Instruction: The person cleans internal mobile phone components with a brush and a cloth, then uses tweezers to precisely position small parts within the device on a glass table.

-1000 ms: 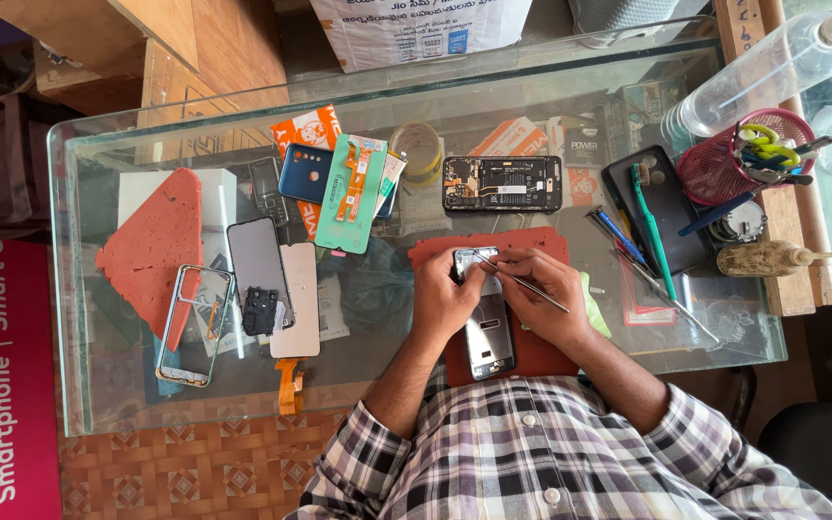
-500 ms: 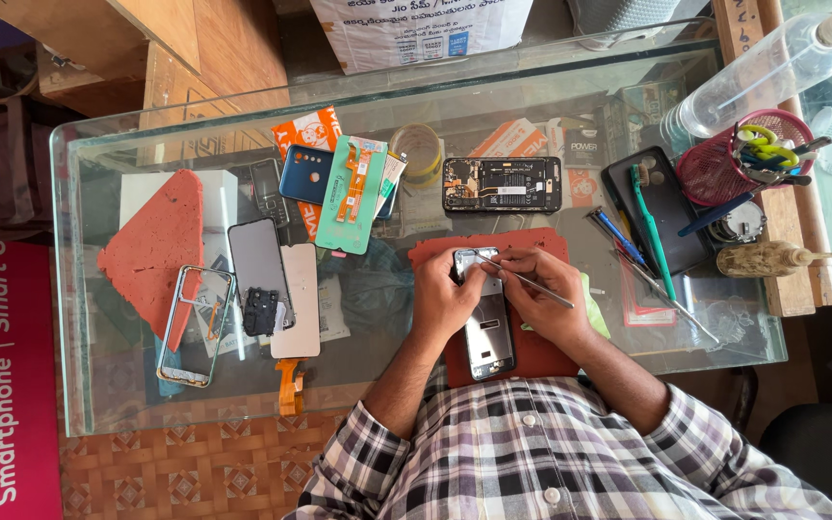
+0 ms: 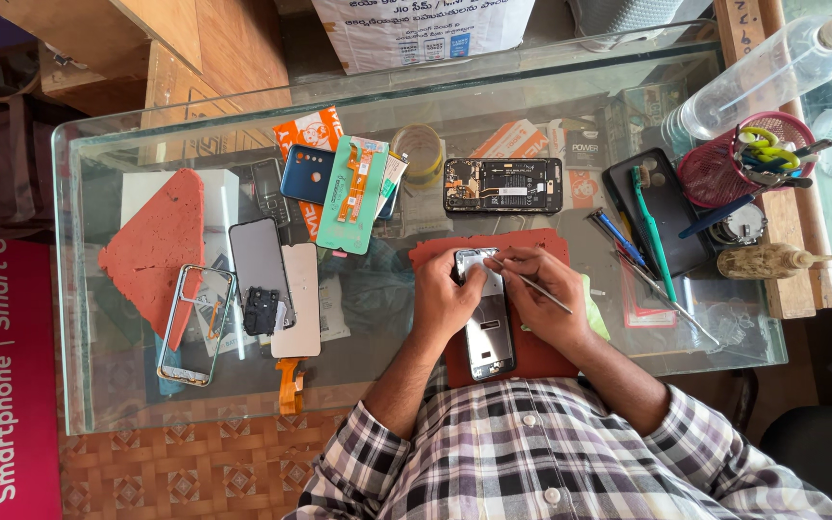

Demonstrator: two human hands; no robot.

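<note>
The right hand (image 3: 549, 300) pinches a thin metal pick (image 3: 532, 283), tip at the far end of the opened silver phone frame (image 3: 486, 323), which the left hand (image 3: 447, 297) presses flat on the red mat (image 3: 537, 349). This looks like prying or picking work; the next move calls for fine, steady pressure. The frame's long axis runs near-to-far, its top pointing far.

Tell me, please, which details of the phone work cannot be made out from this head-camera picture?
- Head view: the tip of the thin metal tool on the opened phone is too small to tell its kind.
- The phone's upper end is hidden by the left hand and right hand.
- The phone's internal parts are too small.
</note>
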